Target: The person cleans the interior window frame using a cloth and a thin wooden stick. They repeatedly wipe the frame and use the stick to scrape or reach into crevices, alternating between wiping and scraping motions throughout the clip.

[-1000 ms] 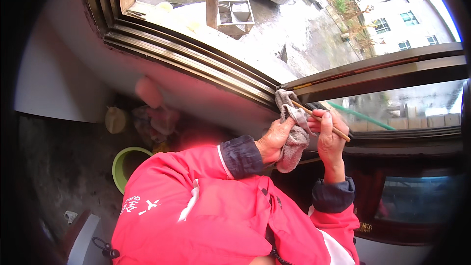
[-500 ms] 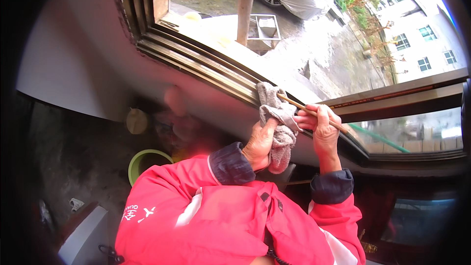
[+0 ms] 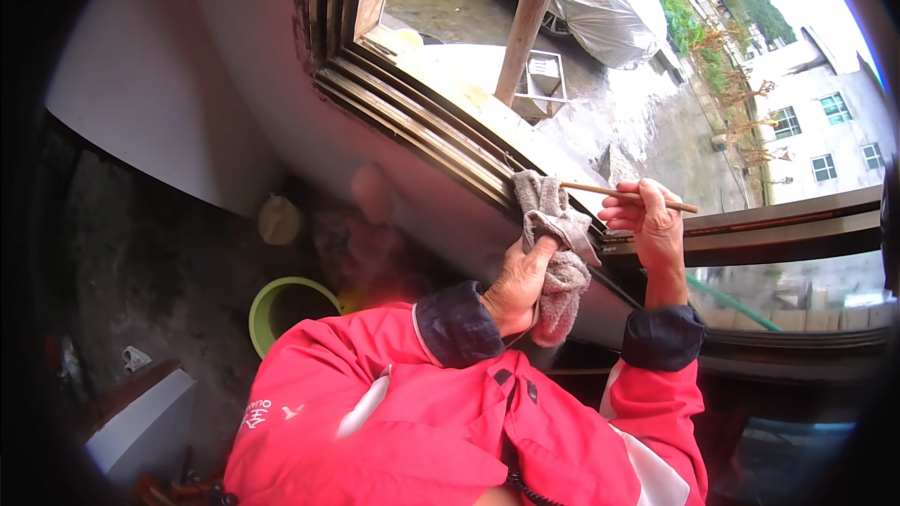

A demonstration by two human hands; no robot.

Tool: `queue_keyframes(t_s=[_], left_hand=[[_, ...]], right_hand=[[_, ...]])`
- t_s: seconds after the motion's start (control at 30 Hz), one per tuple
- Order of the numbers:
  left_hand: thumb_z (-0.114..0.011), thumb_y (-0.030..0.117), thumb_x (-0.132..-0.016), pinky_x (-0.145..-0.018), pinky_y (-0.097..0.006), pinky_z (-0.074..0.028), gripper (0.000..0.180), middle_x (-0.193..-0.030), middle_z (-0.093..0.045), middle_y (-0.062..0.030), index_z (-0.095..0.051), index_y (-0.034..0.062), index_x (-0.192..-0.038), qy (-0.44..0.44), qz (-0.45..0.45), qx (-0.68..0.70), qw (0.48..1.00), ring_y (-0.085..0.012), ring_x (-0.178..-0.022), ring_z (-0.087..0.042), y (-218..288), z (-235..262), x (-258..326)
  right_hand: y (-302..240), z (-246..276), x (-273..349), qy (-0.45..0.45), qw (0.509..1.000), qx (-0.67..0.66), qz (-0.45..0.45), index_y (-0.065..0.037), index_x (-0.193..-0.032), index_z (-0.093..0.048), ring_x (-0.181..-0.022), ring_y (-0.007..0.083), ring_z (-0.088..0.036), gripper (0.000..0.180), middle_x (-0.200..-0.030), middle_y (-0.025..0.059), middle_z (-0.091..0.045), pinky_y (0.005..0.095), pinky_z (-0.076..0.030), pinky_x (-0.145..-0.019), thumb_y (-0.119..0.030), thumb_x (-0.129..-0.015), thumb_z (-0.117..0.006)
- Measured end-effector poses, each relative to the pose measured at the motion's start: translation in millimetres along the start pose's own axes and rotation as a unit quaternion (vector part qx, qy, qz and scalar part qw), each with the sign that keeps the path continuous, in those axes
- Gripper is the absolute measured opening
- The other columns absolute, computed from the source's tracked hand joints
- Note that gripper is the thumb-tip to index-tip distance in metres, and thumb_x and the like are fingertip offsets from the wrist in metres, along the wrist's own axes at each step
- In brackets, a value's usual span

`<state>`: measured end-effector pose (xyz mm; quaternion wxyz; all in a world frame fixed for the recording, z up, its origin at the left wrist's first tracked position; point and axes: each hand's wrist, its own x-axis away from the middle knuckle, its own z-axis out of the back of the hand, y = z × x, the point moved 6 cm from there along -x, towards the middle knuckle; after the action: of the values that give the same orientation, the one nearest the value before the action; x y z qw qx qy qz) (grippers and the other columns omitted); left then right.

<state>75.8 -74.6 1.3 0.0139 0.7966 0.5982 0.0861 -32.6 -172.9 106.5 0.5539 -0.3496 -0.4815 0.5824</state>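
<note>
Bunched in my left hand (image 3: pixel 518 283) is a grey-beige cloth (image 3: pixel 565 286), its upper end resting against the window track (image 3: pixel 422 126). The fingers are wrapped round its middle. My right hand (image 3: pixel 656 223) pinches a thin wooden stick (image 3: pixel 626 193) between thumb and fingers, above and to the right of the cloth. The stick lies nearly level, its left tip close to the top of the cloth. Whether that tip touches the cloth I cannot tell. The metal track runs diagonally along the sill, with several parallel grooves.
A window frame (image 3: pixel 750 237) with glass stands to the right. Below the sill, a light green bucket (image 3: pixel 262 319) sits on the dark floor. Outside are a wooden post (image 3: pixel 532 23), a covered car (image 3: pixel 614 9) and a white building (image 3: pixel 811 122).
My right hand has moved away from the cloth, drawing the stick clear of its folds and tilting it nearer level. My left hand keeps its grip. The whole view has shifted.
</note>
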Motion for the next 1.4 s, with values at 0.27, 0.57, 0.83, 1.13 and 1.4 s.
queue_keyframes(t_s=[0.27, 0.57, 0.83, 1.13, 1.4], left_hand=[[-0.051, 0.022, -0.097, -0.073, -0.031, -0.054, 0.028, -0.102, -0.061, -0.0074, -0.051, 0.0039, -0.117, 0.062, -0.106, 0.022, 0.992, -0.0170, -0.083, -0.063, 40, 0, 4], [-0.054, 0.035, -0.095, -0.077, -0.033, -0.052, 0.042, -0.107, -0.061, -0.0074, -0.049, 0.0047, -0.123, 0.029, -0.063, -0.037, 0.997, -0.0182, -0.090, -0.061, 6, 14, 0], [-0.051, 0.030, -0.097, -0.077, -0.032, -0.052, 0.036, -0.103, -0.061, -0.0071, -0.050, 0.0040, -0.121, 0.040, -0.106, -0.045, 0.993, -0.0164, -0.088, -0.061, 19, 9, -2], [-0.054, 0.023, -0.096, -0.068, -0.028, -0.053, 0.027, -0.099, -0.060, -0.0042, -0.051, 0.0055, -0.116, 0.042, -0.155, -0.035, 0.986, -0.0124, -0.079, -0.060, 32, 0, 0], [-0.052, 0.017, -0.096, -0.065, -0.026, -0.053, 0.021, -0.098, -0.061, -0.0045, -0.052, 0.0061, -0.115, 0.068, -0.175, -0.019, 0.982, -0.0121, -0.077, -0.061, 61, -2, 0]], right_hand=[[6, -33, -32, -0.060, 0.994, -0.091, -0.004, 0.005, -0.100, -0.056, -0.070, 0.0262, -0.068, 0.037, -0.083, 0.0198, -0.066, 0.0314, -0.057, -0.061, -0.029, -0.098, -0.044], [13, -13, 11, 0.017, 0.998, -0.048, 0.022, 0.009, -0.100, -0.055, -0.065, 0.0246, -0.068, 0.039, -0.081, 0.0194, -0.065, 0.0287, -0.056, -0.057, -0.027, -0.098, -0.043], [12, -15, -34, -0.047, 0.996, -0.063, -0.035, 0.008, -0.101, -0.055, -0.067, 0.0232, -0.068, 0.039, -0.082, 0.0197, -0.066, 0.0298, -0.056, -0.059, -0.029, -0.098, -0.044], [28, -15, -85, -0.021, 0.989, -0.109, -0.102, 0.002, -0.093, -0.057, -0.058, 0.0211, -0.065, 0.030, -0.075, 0.0187, -0.066, 0.0300, -0.055, -0.051, -0.025, -0.095, -0.047], [34, -46, -102, -0.059, 0.983, -0.149, -0.086, 0.007, -0.098, -0.052, -0.063, 0.0256, -0.067, 0.033, -0.081, 0.0241, -0.064, 0.0315, -0.058, -0.054, -0.025, -0.095, -0.046]])
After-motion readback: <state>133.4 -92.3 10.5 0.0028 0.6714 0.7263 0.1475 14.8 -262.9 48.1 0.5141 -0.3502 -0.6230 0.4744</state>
